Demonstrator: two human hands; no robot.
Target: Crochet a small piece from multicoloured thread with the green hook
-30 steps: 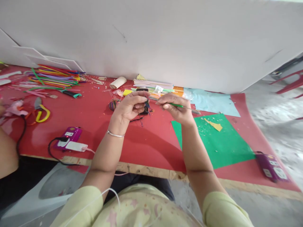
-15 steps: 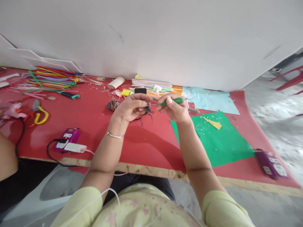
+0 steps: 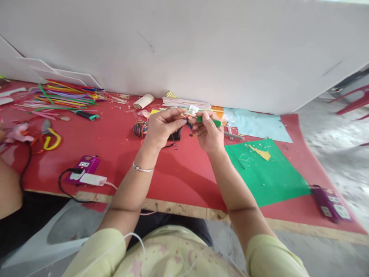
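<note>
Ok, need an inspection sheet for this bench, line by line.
Surface: red tabletop, scraps scattered; green sheet at right, bearing a yellow scrap.
Work things: green-handled tool; yarn strands; yarn ball nearby.
Clutter: coloured strips, cardboard tube, yellow-handled cutters.
Hands: left hand pinches strands; right hand grips the tool.
Cables: black cord and pink cable at the left purple power box.
Surroundings: pale wall behind; another person's arm at left; red chair at right.
</note>
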